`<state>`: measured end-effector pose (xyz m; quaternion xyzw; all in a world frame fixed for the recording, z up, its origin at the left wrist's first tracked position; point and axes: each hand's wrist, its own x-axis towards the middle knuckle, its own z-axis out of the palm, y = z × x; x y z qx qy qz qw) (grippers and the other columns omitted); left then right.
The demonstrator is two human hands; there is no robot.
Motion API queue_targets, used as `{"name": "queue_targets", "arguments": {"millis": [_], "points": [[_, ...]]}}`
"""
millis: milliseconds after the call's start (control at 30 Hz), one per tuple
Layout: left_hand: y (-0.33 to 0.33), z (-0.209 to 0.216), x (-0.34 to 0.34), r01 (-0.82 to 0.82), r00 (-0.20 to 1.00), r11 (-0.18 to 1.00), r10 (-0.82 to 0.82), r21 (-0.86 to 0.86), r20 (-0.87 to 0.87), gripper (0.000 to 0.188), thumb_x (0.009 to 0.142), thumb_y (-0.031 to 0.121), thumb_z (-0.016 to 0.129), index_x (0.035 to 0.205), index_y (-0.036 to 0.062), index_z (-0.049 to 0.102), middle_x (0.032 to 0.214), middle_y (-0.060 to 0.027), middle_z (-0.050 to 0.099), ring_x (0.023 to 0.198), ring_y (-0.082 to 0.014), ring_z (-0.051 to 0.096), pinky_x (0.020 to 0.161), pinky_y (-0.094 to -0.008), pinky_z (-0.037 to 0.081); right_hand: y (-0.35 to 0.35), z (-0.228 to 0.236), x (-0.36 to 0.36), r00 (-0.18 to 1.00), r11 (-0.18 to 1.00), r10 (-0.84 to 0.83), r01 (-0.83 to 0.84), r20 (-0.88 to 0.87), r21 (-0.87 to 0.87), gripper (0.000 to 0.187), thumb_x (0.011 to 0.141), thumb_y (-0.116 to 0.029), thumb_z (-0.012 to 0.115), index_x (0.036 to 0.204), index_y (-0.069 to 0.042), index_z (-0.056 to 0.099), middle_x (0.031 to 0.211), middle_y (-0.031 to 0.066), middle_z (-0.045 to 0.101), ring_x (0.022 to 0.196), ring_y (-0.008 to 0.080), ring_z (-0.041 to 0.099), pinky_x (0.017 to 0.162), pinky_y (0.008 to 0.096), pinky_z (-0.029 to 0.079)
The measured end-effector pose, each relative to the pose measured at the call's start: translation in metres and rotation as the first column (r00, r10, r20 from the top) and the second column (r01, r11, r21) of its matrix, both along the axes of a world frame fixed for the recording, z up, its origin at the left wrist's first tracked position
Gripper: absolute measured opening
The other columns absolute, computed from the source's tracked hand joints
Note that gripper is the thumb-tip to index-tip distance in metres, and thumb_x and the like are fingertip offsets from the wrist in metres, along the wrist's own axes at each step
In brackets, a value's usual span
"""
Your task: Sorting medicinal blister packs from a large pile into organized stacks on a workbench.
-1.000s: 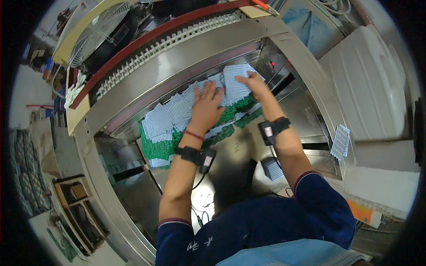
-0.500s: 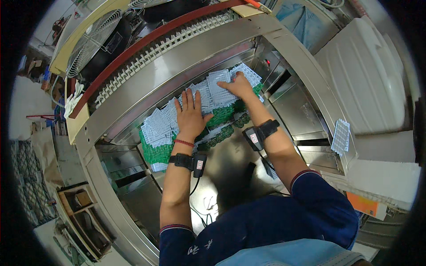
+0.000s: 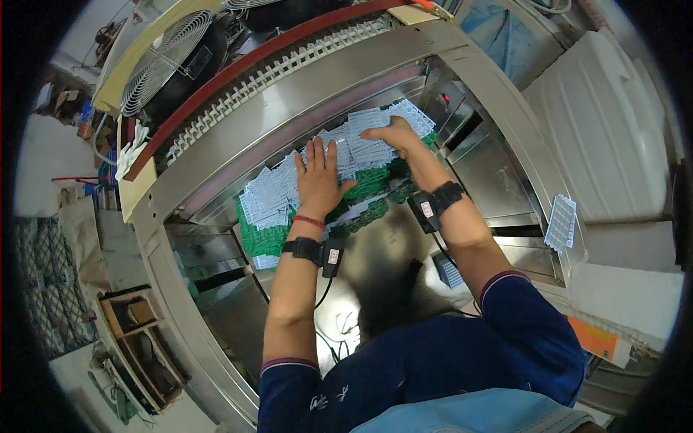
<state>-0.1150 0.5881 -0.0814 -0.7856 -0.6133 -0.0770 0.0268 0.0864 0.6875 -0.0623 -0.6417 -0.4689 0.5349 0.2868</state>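
Steel bay (image 3: 382,249) lay lined with pale panels (image 3: 268,195) along its far edge

Metal rails (image 3: 498,83) framed the bay in a cluttered workshop, where a red bar (image 3: 203,99) and a white toothed strip (image 3: 247,92) ran beyond the far edge. Past them, toward the left, stood a wire-guarded fan (image 3: 166,61); a white glove (image 3: 131,153) hung near the far-left corner.

Patterned and overlapping, the pale panels stretched in an uneven row from near the far-left corner to near the far-right one, above green panels (image 3: 260,239) that showed along the row's near side. Over its middle, the left hand (image 3: 317,184) reached palm down, fingers spread and thumb out to the right. At the row's right part, the right hand (image 3: 395,137) touched the panels, thumb pointing left; whether its fingers gripped any could not be told.

Black devices (image 3: 332,258) were strapped to both wrists, and a red bracelet (image 3: 309,221) circled the left one. Another small batch of panels (image 3: 560,224) lay on the right rail, beside a large white container (image 3: 599,130) standing outside the bay.
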Motion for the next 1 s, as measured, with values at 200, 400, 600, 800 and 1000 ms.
{"name": "queue_targets", "arguments": {"millis": [200,400,600,800,1000], "points": [[-0.011,0.003,0.007,-0.014,0.998,1.0,0.012,-0.027,-0.061,0.1,0.069,0.059,0.067,0.143,0.0064,0.026,0.147,-0.0203,0.025,0.138,-0.0355,0.02,0.11,-0.0552,0.013,-0.041,0.008,0.059,0.893,0.982,-0.094,0.155,-0.441,0.105,0.067,0.057,-0.022,0.084,0.111,0.006,0.057,0.1,0.0118,0.066,0.088,0.0241,0.064,0.076,0.0332,0.051],[-0.017,-0.009,0.019,0.033,0.999,0.999,-0.033,0.002,-0.002,0.097,0.068,0.055,0.07,0.14,0.0049,0.029,0.146,-0.0222,0.026,0.136,-0.0382,0.023,0.108,-0.0578,0.017,-0.124,0.002,0.147,0.958,0.91,-0.003,-0.117,0.288,0.397,0.071,0.053,-0.026,0.082,0.114,0.0,0.055,0.101,0.0163,0.065,0.091,0.0267,0.064,0.08,0.0365,0.05],[-0.061,-0.016,0.048,0.06,0.954,0.958,-0.138,0.28,0.267,0.086,0.071,0.041,0.075,0.135,0.0013,0.035,0.141,-0.0228,0.033,0.131,-0.0402,0.03,0.106,-0.0564,0.023,-0.188,-0.095,0.183,0.396,0.839,0.34,-0.538,0.853,-0.085,0.08,0.057,-0.024,0.078,0.126,-0.011,0.039,0.1,0.0189,0.062,0.093,0.0378,0.061,0.075,0.045,0.051],[-0.172,-0.005,0.076,0.017,0.866,0.983,-0.106,0.183,0.49,0.079,0.073,0.032,0.075,0.133,-0.0001,0.036,0.139,-0.0225,0.036,0.128,-0.04,0.034,0.105,-0.0427,0.032,-0.237,-0.123,0.196,0.392,0.86,0.297,-0.507,0.871,-0.065,0.086,0.059,-0.021,0.078,0.131,-0.008,0.032,0.109,0.0193,0.058,0.1,0.0362,0.059,0.081,0.0443,0.05],[-0.281,-0.043,0.05,-0.087,0.716,0.981,0.181,-0.172,0.675,0.082,0.073,0.025,0.077,0.137,0.0,0.031,0.141,-0.0217,0.036,0.13,-0.0359,0.036,0.105,-0.0423,0.033,-0.259,-0.1,0.156,0.5,0.878,0.397,-0.451,0.77,-0.16,0.092,0.061,-0.025,0.08,0.134,-0.004,0.029,0.116,0.0214,0.056,0.104,0.0386,0.057,0.087,0.0426,0.047]]}}
